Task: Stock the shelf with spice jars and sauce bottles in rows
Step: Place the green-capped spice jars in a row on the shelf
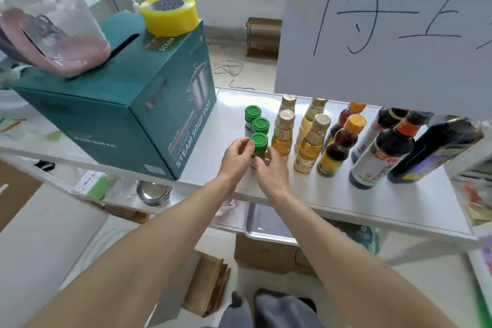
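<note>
On the steel shelf (346, 202), in the head view, the front spice jar (258, 148) is gripped by the left hand (235, 158) and right hand (271, 172), being lined up with its row; next, release is probably needed.

Your hands sit either side of the front spice jar (258, 147), two more jars lined up behind it. Sauce bottles (343, 141) row up to the right, steam pot box (138, 104) left, all on the shelf (346, 202).
</note>
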`<action>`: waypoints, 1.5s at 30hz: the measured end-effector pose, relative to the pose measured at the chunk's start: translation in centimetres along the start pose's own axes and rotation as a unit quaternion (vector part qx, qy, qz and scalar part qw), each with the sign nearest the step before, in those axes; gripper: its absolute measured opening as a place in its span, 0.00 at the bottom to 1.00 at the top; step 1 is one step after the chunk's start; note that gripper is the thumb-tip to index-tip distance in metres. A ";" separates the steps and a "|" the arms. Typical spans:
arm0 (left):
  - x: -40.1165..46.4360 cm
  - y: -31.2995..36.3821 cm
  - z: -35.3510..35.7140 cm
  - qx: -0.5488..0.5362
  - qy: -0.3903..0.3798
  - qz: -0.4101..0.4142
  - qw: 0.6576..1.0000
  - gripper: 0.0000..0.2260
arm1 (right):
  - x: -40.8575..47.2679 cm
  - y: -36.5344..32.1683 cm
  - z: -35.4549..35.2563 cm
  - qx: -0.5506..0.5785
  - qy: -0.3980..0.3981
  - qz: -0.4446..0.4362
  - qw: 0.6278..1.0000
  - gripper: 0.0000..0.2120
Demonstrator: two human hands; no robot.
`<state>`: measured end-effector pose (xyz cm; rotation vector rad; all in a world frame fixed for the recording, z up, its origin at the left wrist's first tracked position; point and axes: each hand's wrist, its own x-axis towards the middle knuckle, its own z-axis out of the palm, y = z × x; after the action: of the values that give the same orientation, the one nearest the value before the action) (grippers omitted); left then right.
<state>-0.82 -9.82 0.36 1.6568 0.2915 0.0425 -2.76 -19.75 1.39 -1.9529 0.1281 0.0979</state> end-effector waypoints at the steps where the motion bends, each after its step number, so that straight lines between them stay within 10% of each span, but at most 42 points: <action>1: -0.1 -0.2 -0.3 -0.002 -0.004 0.003 1.000 0.09 | -0.1 0.0 0.0 -0.001 0.009 -0.001 1.000 0.15; 45: 3.8 1.2 -1.5 0.138 0.003 -0.034 0.990 0.24 | -2.3 3.4 -4.2 -0.134 0.102 -0.057 0.984 0.21</action>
<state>2.80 -7.66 1.14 1.9191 0.3716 -0.0462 -5.48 -24.80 0.14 -2.2329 0.1434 -0.1679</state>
